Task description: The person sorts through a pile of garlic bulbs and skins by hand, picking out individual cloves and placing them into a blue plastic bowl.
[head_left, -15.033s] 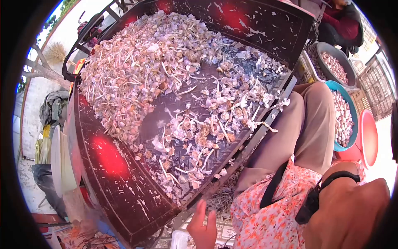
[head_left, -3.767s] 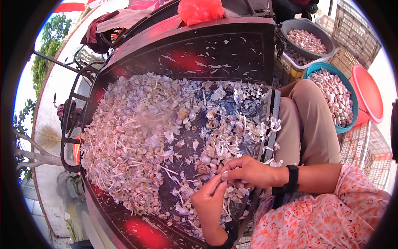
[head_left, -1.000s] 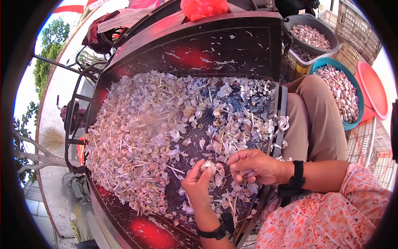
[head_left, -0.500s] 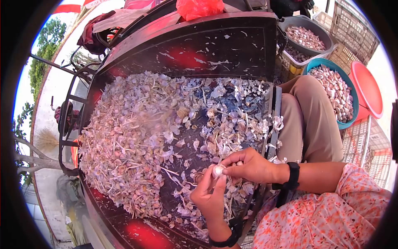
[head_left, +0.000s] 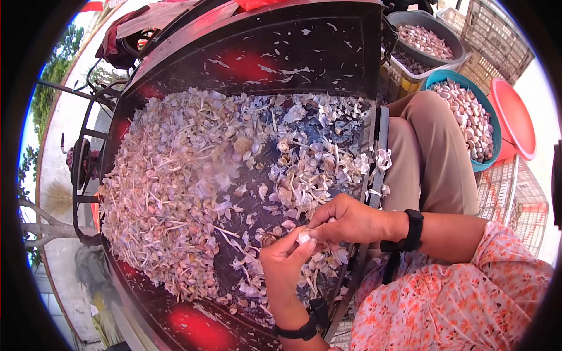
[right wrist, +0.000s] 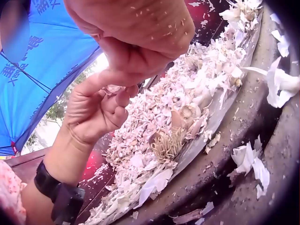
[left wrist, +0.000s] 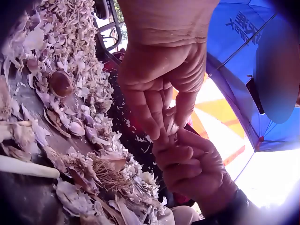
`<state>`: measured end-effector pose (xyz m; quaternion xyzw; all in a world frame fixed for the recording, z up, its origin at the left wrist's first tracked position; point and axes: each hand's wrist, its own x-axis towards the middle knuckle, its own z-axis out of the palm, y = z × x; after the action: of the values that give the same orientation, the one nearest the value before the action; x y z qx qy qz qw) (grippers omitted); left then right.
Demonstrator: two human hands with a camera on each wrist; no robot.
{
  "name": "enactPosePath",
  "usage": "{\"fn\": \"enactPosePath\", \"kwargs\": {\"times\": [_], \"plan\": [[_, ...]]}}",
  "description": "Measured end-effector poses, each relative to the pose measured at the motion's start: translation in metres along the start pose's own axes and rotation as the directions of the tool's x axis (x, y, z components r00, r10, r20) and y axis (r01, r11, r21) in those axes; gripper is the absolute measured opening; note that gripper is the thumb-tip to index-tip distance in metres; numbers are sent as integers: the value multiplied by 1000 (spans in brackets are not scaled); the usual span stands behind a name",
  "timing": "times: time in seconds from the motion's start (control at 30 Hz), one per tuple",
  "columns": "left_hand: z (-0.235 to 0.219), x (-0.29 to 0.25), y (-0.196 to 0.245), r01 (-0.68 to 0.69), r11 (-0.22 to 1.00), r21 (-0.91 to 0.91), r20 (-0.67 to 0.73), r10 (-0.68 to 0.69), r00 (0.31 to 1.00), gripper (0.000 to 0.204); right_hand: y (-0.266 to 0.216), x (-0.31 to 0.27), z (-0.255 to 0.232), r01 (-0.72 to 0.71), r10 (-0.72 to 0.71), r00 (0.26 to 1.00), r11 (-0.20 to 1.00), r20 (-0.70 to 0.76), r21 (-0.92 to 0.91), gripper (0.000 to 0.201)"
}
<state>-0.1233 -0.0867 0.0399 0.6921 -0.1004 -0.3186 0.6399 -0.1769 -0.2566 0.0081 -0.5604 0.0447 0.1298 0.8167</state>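
Observation:
Both hands meet over the near right part of a big dark tray (head_left: 281, 52) heaped with garlic skins, stalks and cloves (head_left: 175, 175). My left hand (head_left: 287, 260) pinches a small pale garlic clove (head_left: 303, 236) at its fingertips. My right hand (head_left: 345, 221) comes in from the right and pinches the same clove, fingers curled round it. In the left wrist view the left hand (left wrist: 161, 93) meets the right hand (left wrist: 192, 168) around the clove (left wrist: 172, 127). In the right wrist view the clove (right wrist: 114, 88) shows between the left hand's (right wrist: 93, 112) fingertips and the right hand (right wrist: 136, 42).
A teal bowl (head_left: 496, 134) full of peeled cloves sits at the right past my knee (head_left: 430, 152), with a grey tub (head_left: 427, 41) of cloves behind it and a red basin (head_left: 518, 117) beside it. Plastic crates (head_left: 515, 199) lie under them. A blue umbrella (left wrist: 248, 56) is overhead.
One second ago the hands were apart, the left holding the clove up alone. They have since come together, and both now pinch the clove.

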Motion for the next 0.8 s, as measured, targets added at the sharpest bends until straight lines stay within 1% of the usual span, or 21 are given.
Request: {"fn": "enactPosePath", "kwargs": {"times": [0.03,0.07,0.1,0.17,0.2,0.23,0.27,0.3,0.33,0.37,0.4,0.43,0.47,0.5,0.57,0.6,0.63,0.67,0.7,0.77,0.8], "plan": [[-3,0,-3,3,1000,-1,-3,-3,1000,31,-2,0,-1,-72,72,997,996,-6,43,18],[-9,1,-7,-2,999,-54,34,4,999,32,-3,-1,-2,-142,144,990,986,-11,85,18],[-12,2,-10,-4,994,-108,69,11,998,34,-4,0,0,-145,147,989,986,-10,85,18],[-11,2,-12,4,990,-140,65,5,998,34,-3,0,2,-105,108,994,990,-33,92,18],[-11,2,-12,5,986,-168,55,4,998,34,-2,0,1,-106,109,994,990,-31,92,18],[-13,2,-16,-2,986,-167,49,10,999,34,0,2,0,-131,138,990,981,-37,146,19],[-17,0,-23,-36,954,-298,46,52,998,36,2,5,0,-157,168,985,967,-40,202,19],[-21,-3,-31,-67,904,-423,38,91,995,37,4,8,0,-158,168,985,966,-33,205,19],[-24,-4,-36,-87,865,-495,69,139,988,40,5,13,0,-146,172,976,973,-136,177,20],[-21,-7,-36,-93,866,-491,63,142,988,40,6,19,-1,-137,169,957,980,-237,146,20],[-17,-9,-37,-116,831,-544,2,140,990,41,9,25,-2,-94,122,951,989,-284,110,26],[-14,-12,-38,-144,791,-595,-59,135,989,41,9,28,-3,-92,118,954,990,-275,107,26],[-13,-12,-37,-154,769,-620,-94,123,988,41,7,30,-3,-94,91,949,996,-303,7,29],[-10,-13,-36,-165,768,-619,-103,128,986,41,3,33,-3,-97,61,943,991,-327,-93,33],[-5,-14,-35,-229,794,-563,-273,83,959,41,-4,31,0,-95,50,947,987,-317,-128,34],[-3,-14,-37,-282,790,-544,-293,136,946,38,-5,30,1,-60,12,950,988,-312,-143,33],[2,-12,-37,-288,791,-540,-298,140,944,38,-8,29,2,-24,-26,951,987,-309,-158,31],[9,-10,-35,-354,797,-490,-380,170,909,36,-10,25,6,0,-30,956,995,-292,-102,29],[15,-8,-34,-414,799,-436,-455,201,868,34,-12,22,11,4,-34,956,995,-291,-102,29],[22,-8,-35,-407,826,-389,-455,212,865,33,-13,16,21,25,-16,979,999,-205,41,27],[27,-7,-37,-412,849,-332,-478,225,849,35,-8,14,25,56,-52,987,998,-151,22,25]]}}
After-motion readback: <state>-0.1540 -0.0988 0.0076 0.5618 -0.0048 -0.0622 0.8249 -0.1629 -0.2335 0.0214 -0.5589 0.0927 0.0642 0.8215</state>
